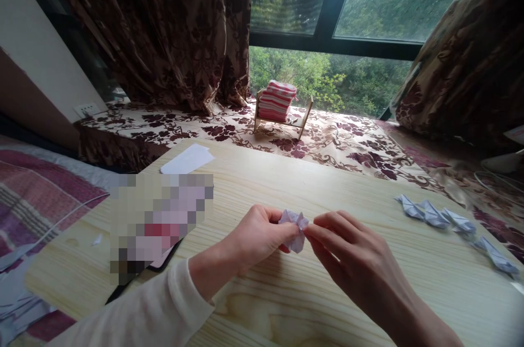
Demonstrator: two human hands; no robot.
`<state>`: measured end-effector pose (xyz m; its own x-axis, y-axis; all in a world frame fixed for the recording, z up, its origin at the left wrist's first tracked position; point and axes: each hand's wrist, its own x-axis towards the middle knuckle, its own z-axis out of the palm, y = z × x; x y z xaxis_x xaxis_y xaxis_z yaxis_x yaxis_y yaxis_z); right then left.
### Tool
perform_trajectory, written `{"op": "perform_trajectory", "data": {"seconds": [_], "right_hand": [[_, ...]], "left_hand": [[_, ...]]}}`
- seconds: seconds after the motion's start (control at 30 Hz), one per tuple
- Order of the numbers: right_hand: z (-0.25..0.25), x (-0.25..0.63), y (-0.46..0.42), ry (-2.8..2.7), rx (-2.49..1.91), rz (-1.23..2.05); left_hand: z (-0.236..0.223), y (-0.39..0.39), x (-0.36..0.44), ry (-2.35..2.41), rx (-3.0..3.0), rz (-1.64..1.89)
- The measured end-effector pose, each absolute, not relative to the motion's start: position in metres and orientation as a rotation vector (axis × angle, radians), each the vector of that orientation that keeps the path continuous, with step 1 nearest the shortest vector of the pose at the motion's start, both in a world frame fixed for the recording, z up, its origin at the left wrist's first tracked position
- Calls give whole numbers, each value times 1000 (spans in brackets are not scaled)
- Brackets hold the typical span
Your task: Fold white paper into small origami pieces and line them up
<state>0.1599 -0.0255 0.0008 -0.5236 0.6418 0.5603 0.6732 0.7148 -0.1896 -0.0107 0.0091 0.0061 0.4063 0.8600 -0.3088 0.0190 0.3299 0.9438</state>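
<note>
Folded paper piece [295, 231] held over the table [262, 292], nearer the wearer than the rack of striped cloths [278, 101]. Left hand [260, 235]: pinching it, thumb in front. Right hand [352, 249]: fingertips together at its right edge. Folded paper shapes [434, 213] lie right of it, in a row.

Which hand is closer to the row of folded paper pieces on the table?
The right hand. It is at the near side of the held paper, toward the row; the left hand is on the paper's other side, farther away.
</note>
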Motion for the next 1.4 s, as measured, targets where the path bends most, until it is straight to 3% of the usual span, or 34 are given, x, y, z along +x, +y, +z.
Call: {"op": "perform_trajectory", "data": {"seconds": [0.53, 0.73, 0.87, 1.4], "right_hand": [[-7, 163, -21, -2179, -1030, 91], [-9, 154, -21, -1764, -1359, 508], [-8, 147, -23, -1695, -1355, 790], [-7, 146, -24, -1616, -1354, 834]], "left_hand": [[4, 8, -8, 1052, 1064, 824], [2, 7, -9, 1069, 1215, 946], [3, 4, -7, 1044, 1256, 966], [4, 5, -6, 986, 1043, 886]]}}
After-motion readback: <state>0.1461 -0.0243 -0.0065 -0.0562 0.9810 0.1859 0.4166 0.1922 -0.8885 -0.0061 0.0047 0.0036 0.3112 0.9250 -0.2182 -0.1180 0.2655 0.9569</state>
